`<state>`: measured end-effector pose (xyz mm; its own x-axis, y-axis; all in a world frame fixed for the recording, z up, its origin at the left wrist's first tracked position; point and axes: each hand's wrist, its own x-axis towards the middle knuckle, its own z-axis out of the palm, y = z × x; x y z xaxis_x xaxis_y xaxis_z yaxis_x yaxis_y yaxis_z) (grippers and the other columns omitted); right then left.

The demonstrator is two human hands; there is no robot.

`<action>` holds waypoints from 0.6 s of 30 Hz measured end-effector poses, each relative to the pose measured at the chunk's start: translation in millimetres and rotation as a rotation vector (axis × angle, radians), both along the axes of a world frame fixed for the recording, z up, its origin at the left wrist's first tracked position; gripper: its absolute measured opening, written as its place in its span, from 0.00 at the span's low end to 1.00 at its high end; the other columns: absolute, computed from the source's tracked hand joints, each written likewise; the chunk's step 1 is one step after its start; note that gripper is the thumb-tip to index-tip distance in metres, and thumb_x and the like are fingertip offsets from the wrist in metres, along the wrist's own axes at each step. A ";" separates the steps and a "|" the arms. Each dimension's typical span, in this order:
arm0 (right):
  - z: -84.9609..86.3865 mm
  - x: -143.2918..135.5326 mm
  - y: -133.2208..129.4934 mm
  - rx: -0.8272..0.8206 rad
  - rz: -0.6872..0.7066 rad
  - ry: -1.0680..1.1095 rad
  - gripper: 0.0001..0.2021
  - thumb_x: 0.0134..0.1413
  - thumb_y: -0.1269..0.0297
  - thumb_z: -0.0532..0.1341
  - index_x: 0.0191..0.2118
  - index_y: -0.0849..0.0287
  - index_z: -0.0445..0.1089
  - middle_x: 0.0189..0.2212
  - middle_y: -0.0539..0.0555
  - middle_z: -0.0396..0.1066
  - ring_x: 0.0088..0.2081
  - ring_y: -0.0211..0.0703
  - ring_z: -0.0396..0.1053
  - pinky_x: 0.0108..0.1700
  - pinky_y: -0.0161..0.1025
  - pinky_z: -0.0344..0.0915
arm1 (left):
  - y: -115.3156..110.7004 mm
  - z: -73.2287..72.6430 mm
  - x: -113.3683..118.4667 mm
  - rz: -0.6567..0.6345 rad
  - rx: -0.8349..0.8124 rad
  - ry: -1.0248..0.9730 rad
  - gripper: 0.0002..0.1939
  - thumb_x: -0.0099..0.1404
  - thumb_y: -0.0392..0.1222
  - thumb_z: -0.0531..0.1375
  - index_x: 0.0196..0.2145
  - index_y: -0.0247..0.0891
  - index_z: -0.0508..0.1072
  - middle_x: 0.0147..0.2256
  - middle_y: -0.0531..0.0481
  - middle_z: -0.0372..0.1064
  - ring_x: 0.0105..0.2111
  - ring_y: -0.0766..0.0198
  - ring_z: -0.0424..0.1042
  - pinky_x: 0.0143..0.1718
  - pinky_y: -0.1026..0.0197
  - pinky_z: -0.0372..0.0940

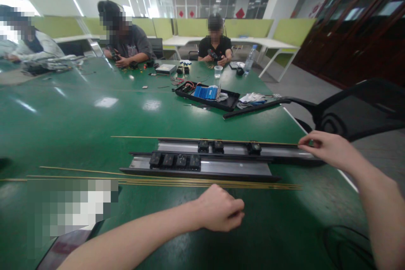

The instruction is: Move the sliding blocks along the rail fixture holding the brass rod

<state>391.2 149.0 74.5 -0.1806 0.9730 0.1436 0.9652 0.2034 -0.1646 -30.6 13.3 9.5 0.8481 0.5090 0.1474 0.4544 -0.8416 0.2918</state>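
My right hand [322, 147] pinches the end of a thin brass-coloured rod [190, 138] between thumb and fingertips. This rod runs along the far edge of the back metal channel [284, 152], where several small black blocks [217, 146] sit spaced apart. In front lies a second metal channel [234, 168] with several more black blocks [168, 160] side by side at its left part. My left hand [221, 209] is loosely closed above the table, with nothing seen in its fingers. Just beyond it lies a bundle of thin brass-coloured rods [196, 183], parallel to the channels.
A black tray [232, 103] with a blue part stands farther back, beside white gloves [251, 100]. A black chair [363, 107] reaches over the table's right edge. A black cable [344, 236] lies lower right. Several people sit across the green table [95, 126], near a water bottle [249, 61].
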 end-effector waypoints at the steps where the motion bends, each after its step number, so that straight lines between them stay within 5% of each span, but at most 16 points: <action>1: -0.8 1.1 0.4 0.000 -0.002 -0.001 0.25 0.52 0.34 0.59 0.36 0.51 0.78 0.32 0.53 0.74 0.31 0.46 0.68 0.33 0.43 0.61 | 0.0 0.3 0.0 -0.001 -0.002 0.003 0.11 0.70 0.45 0.57 0.30 0.40 0.67 0.24 0.54 0.74 0.23 0.63 0.74 0.21 0.62 0.52; 18: 6.7 -1.9 -3.1 -0.014 -0.052 0.005 0.30 0.48 0.29 0.57 0.35 0.51 0.78 0.31 0.54 0.73 0.31 0.47 0.67 0.33 0.44 0.60 | -0.7 1.1 -0.5 0.000 0.003 -0.001 0.11 0.69 0.45 0.58 0.29 0.40 0.67 0.23 0.53 0.73 0.23 0.63 0.75 0.20 0.63 0.53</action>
<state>389.3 145.9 81.3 -0.1286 0.9830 0.1307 0.9735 0.1503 -0.1723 -31.0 12.6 10.6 0.8482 0.5081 0.1498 0.4536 -0.8427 0.2901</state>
